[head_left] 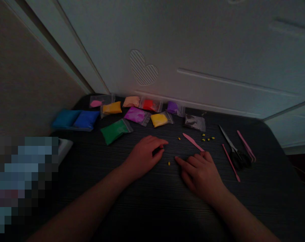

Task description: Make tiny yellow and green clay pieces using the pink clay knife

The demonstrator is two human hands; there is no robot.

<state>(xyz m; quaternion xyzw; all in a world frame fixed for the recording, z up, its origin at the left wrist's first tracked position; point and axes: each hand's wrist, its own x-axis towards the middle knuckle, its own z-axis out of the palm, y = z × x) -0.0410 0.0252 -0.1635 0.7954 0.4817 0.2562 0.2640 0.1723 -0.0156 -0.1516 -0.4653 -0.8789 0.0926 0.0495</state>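
Observation:
My left hand [147, 154] hovers over the dark table with its index finger stretched out and the thumb apart from it; nothing shows between them. Close to its fingertips lies a small yellow piece [169, 163], like clay. My right hand [199, 173] rests on the table, index finger pointing at the spot beside that piece, the other fingers loosely bent. Just beyond its knuckles is a pink plastic clay knife [193, 142], its near end partly behind the hand. Another tiny yellow piece [179, 138] lies left of the knife, and several yellow-and-dark bits [208, 139] sit to its right.
Bags of coloured clay line the back, among them green [114, 131], yellow [159, 119], blue [86, 119] and black [194, 122]. Scissors [230, 144], a pink stick tool [230, 163] and pink tweezers [245, 144] lie at right. A white panel [205, 50] rises behind the table [152, 215].

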